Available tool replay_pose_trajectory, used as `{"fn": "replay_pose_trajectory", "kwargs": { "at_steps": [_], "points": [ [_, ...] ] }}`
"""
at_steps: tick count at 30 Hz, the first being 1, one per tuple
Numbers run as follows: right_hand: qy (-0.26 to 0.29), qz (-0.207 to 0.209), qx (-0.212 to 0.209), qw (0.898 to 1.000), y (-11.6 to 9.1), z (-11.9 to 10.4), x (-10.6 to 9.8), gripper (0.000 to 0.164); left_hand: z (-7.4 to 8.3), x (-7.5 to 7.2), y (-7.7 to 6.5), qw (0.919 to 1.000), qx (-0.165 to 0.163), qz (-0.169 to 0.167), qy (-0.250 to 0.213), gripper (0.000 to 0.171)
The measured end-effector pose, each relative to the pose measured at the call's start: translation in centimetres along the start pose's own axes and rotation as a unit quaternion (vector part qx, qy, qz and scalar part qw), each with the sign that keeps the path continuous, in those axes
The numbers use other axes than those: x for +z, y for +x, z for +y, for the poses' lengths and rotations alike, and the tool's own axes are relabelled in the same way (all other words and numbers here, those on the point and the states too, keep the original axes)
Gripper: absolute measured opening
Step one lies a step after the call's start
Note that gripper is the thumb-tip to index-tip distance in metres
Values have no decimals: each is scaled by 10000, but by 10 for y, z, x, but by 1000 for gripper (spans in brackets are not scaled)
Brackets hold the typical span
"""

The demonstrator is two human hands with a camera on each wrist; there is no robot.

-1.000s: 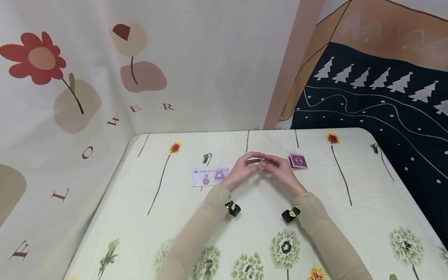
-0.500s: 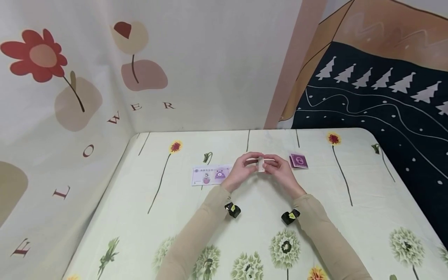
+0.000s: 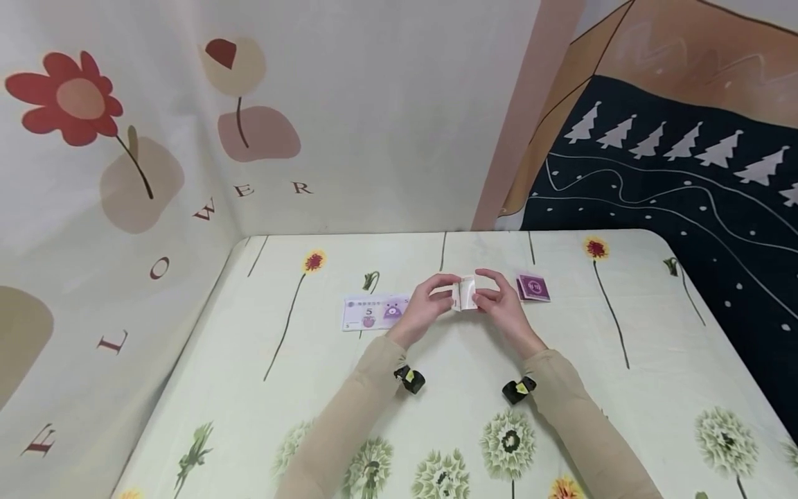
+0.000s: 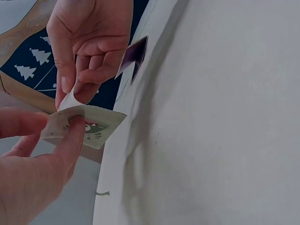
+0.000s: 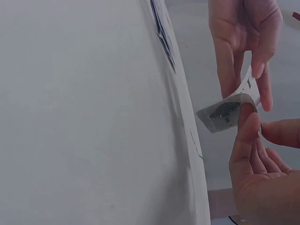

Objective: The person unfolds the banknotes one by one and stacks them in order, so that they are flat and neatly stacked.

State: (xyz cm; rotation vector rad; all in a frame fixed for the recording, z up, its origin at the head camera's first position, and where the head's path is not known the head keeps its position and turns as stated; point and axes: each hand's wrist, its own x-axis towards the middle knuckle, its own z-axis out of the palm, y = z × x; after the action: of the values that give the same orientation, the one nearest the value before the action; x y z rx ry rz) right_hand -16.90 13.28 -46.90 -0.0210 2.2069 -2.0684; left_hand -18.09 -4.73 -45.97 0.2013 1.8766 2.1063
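Note:
Between both hands a small folded paper note (image 3: 467, 294) stands raised over the table, its pale inner face toward the head camera. My left hand (image 3: 424, 312) pinches its left side between thumb and fingers. With the thumb and fingers of my right hand (image 3: 506, 315) I hold the right side, the index finger lifted off the top edge. A cartoon print shows on the note's outer face (image 4: 105, 119) in the left wrist view. Seen from the right wrist, the note (image 5: 222, 112) is bent in a curve, with a dark animal picture on one flap.
A flat purple-white play banknote (image 3: 370, 313) marked 5 lies left of my left hand, partly covered by it. Right of my right hand sits a folded purple note (image 3: 534, 288), slightly sprung apart. Both lie on a flower-print tablecloth (image 3: 461, 388), with curtains behind.
The folded note has turned from edge-on and spread wider, so its pale inner face now shows. My hands have moved slightly apart, and the right index finger has lifted.

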Motion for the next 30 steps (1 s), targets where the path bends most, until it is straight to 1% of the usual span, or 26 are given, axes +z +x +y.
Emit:
{"fn": "replay_pose_trajectory", "kwargs": {
  "at_steps": [2,5,10,14,18,19,20,24,25,26,27,30],
  "points": [
    [-71,-38,-63,9999,0,2,0,49,2,-2,-3,9999,-85,100,-63,44],
    [-153,-16,-94,9998,-2,5,1,44,3,-5,-7,9994,-201,238,-126,46],
    [-360,1,-56,9993,-2,9,4,37,2,-12,-12,9979,-357,493,-207,45],
    [-619,-7,-13,9981,-3,6,9,36,1,-20,-16,9967,-420,690,-94,47],
    [-817,-42,-4,9967,-4,3,11,31,0,-28,-21,9963,-451,727,112,47],
    [-907,-31,-1,9959,-4,3,11,28,4,-29,-24,9962,-474,704,170,47],
    [-979,-40,0,9952,-5,-1,12,26,3,-31,-25,9960,-491,706,230,47],
    [-1250,7,-6,9922,-4,0,10,21,3,-40,-29,9935,-596,835,492,44],
    [-1272,7,0,9919,-4,0,10,22,4,-43,-30,9929,-624,871,514,43],
    [-1263,2,-1,9920,-3,0,10,22,0,-46,-29,9922,-637,931,530,40],
    [-1252,11,4,9921,-1,4,9,22,1,-48,-30,9919,-649,956,529,37],
    [-1178,-85,-50,9930,0,4,11,25,5,-55,-32,9920,-639,968,505,31]
  ]
}}
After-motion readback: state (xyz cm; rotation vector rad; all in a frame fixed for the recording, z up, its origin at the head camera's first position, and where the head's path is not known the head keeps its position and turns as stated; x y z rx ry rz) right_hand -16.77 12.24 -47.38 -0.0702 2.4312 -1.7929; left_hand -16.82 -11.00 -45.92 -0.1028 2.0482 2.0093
